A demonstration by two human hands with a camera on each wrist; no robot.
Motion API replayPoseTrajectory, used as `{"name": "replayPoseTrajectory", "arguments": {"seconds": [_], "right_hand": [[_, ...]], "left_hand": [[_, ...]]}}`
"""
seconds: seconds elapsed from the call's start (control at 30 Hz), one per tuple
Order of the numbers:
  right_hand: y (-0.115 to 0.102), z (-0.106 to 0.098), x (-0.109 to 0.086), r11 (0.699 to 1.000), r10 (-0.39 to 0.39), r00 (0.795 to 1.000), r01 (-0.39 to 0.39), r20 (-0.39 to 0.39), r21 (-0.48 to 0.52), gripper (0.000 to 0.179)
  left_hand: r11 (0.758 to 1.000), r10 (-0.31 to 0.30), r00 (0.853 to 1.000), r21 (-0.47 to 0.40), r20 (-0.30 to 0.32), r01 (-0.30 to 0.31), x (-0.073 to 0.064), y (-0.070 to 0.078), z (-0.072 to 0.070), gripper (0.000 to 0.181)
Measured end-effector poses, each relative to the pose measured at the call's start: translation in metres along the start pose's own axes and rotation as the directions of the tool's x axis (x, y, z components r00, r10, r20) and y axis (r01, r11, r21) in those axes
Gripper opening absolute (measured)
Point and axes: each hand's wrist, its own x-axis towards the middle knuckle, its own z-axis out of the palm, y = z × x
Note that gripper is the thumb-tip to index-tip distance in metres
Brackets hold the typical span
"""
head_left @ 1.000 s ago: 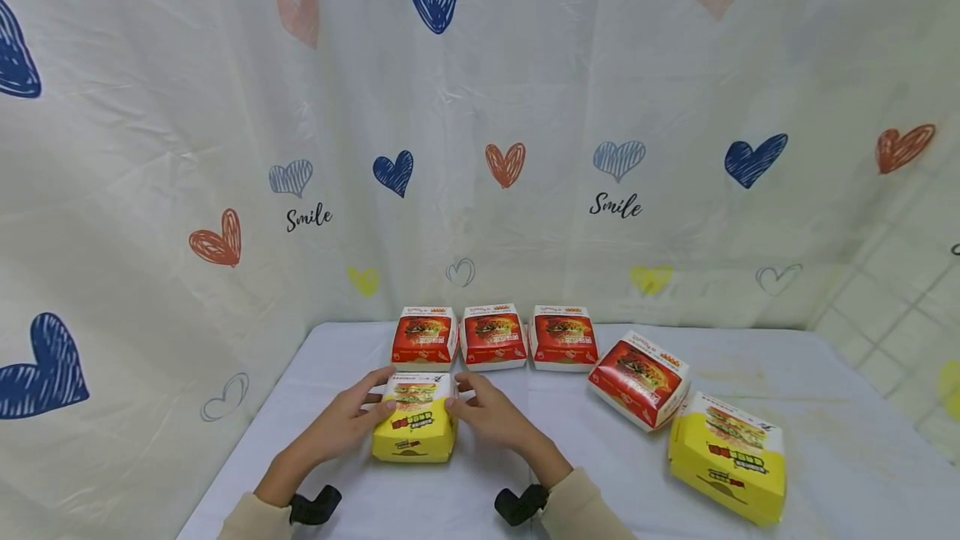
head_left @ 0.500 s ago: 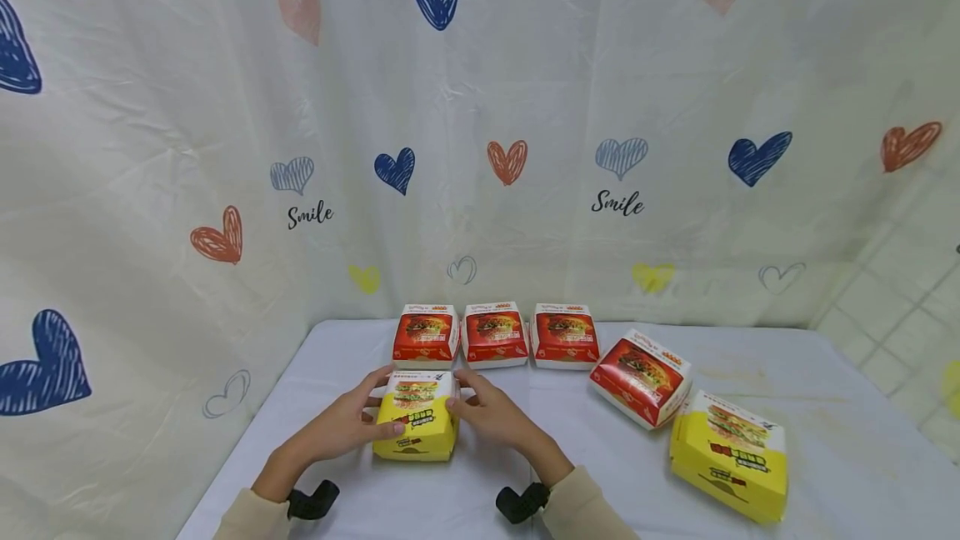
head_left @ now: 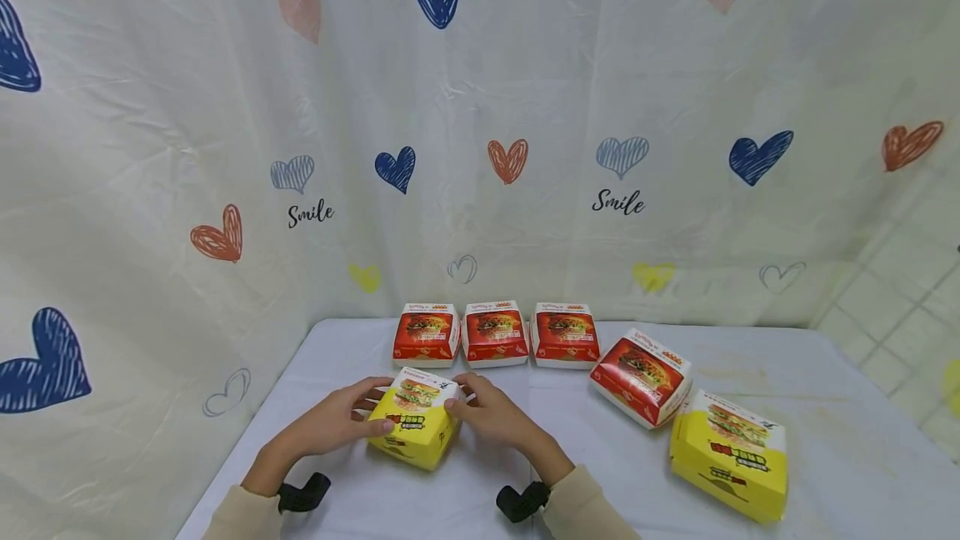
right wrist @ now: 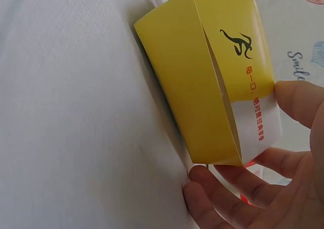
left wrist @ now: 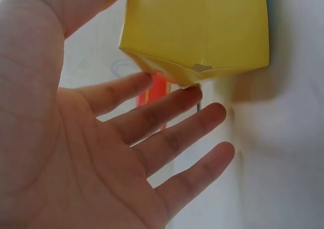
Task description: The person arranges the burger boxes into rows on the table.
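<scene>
A yellow and white burger box (head_left: pixel 416 419) sits at an angle between both hands on the near left of the table. My left hand (head_left: pixel 333 419) holds its left side, thumb on the front left of the lid. In the left wrist view, the index and middle fingertips meet the box's corner, while the other two fingers reach out apart from it. On the other side my right hand (head_left: pixel 491 411) grips the far right corner, thumb on the lid's edge and fingers behind. Whether the box's base is fully on the cloth I cannot tell.
Three red burger boxes (head_left: pixel 495 336) stand in a row at the back. To their right lies a tilted red box (head_left: pixel 642 377), close beside another yellow burger box (head_left: pixel 729 455). A white cloth (head_left: pixel 600 482) covers the table, and a heart-printed curtain (head_left: pixel 540 232) hangs behind.
The held yellow box has turned from nearly square-on to an angle, its near end swinging right. My left thumb has slid toward the front of the lid. The other boxes stay put.
</scene>
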Motion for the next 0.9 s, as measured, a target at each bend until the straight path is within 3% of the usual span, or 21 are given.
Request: {"name": "replayPoseTrajectory", "arguments": {"seconds": [0.4, 0.63, 0.9], "right_hand": [[0.000, 0.002, 0.000, 0.999, 0.018, 1.000, -0.017, 0.026, -0.034, 0.039], [-0.003, 0.003, -0.002, 1.000, 0.000, 0.999, 0.000, 0.052, -0.003, 0.034], [-0.004, 0.005, -0.001, 1.000, 0.014, 0.996, -0.014, 0.087, 0.007, 0.037]], "left_hand": [[1.000, 0.016, 0.999, 0.001, -0.031, -0.016, -0.001, -0.013, -0.011, 0.055], [1.000, 0.007, 0.997, 0.000, -0.073, -0.007, 0.002, -0.021, -0.013, 0.051], [0.999, 0.040, 0.991, 0.012, -0.125, -0.039, 0.004, -0.023, -0.010, 0.049]]}}
